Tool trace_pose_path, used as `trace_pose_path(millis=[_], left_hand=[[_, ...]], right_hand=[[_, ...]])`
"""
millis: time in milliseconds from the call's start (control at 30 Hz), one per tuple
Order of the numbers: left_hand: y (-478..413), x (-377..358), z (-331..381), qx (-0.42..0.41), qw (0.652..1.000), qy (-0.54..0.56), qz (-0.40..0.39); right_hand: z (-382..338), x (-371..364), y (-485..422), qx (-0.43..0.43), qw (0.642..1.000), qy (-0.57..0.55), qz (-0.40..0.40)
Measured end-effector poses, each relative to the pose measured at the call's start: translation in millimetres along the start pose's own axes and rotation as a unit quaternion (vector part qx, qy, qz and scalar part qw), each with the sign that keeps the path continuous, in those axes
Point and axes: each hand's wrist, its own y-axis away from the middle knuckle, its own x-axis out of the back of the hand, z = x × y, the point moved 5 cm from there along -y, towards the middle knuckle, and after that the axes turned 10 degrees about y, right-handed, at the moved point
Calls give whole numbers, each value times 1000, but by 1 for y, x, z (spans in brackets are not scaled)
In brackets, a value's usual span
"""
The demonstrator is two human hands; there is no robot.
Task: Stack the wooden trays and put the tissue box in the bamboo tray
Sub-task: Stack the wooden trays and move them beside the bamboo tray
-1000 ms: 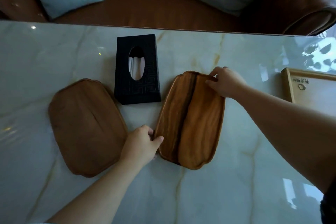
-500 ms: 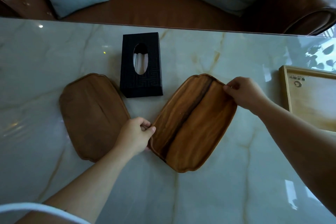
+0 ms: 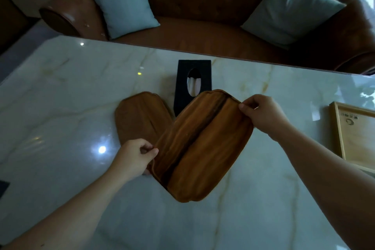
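Note:
I hold a brown wooden tray (image 3: 203, 144) with a dark stripe down its middle, lifted off the marble table and tilted. My left hand (image 3: 135, 157) grips its near left rim and my right hand (image 3: 261, 112) pinches its far right corner. The lifted tray overlaps the right edge of a second, darker wooden tray (image 3: 140, 117) lying flat to the left. Behind them stands a black tissue box (image 3: 192, 85) with an oval opening, its lower part hidden by the lifted tray. A pale bamboo tray (image 3: 353, 134) lies at the right edge.
The white marble table (image 3: 60, 107) extends to the left and toward me. A brown leather sofa (image 3: 203, 32) with two light blue cushions runs along the table's far edge. A dark object (image 3: 3, 187) shows at the left border.
Both hands have raised the striped tray off the table and carried it left, so it now overlaps the other tray and covers part of the tissue box. The camera has pulled back.

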Motion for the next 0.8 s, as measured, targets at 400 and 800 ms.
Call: trace_pose_path(millis=[400,800], left_hand=[[-31,63,-54,90,983,154,-50],[-39,77,-103,138,961,235,-48]], right_hand=[[-183,-66,-71,152,978,136,-48],[-257,-171,-114,197,948,195,-154]])
